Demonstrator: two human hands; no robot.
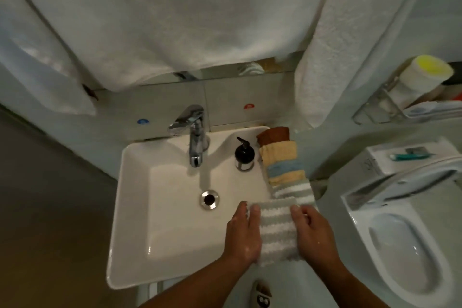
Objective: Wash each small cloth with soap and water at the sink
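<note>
A grey-and-white striped small cloth (276, 230) is stretched between both hands over the front right corner of the white sink (140, 207). My left hand (243, 235) grips its left edge, and my right hand (313, 230) grips its right edge. Along the sink's right rim lies a row of other small cloths: brown (273, 134), yellow (278, 152), blue-and-yellow (286, 172) and another grey-striped one (295, 191). A black soap pump bottle (244, 154) stands by the chrome faucet (195, 137). No water is seen running.
The drain (210, 199) sits in the middle of the basin. White towels (175, 20) hang over the mirror above. A toilet (405, 232) with its lid up is at the right, and a wall rack (412, 92) with bottles is above it.
</note>
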